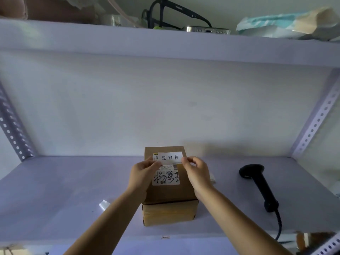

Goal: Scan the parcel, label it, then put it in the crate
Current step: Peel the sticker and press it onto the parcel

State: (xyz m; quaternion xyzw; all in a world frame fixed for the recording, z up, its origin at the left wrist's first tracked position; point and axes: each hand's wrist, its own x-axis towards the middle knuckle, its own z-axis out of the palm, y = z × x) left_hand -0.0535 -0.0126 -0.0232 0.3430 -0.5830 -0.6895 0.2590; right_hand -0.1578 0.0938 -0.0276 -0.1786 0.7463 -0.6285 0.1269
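Matt cardboard parcel, paper label

A parcel-handling corner, looking like a small courier depot or stockroom.
A taped cardboard parcel is sitting on a slotted-angle metal shelf, a corded barcode scanner is lying beside it, and a printed label is hovering over the waybill.
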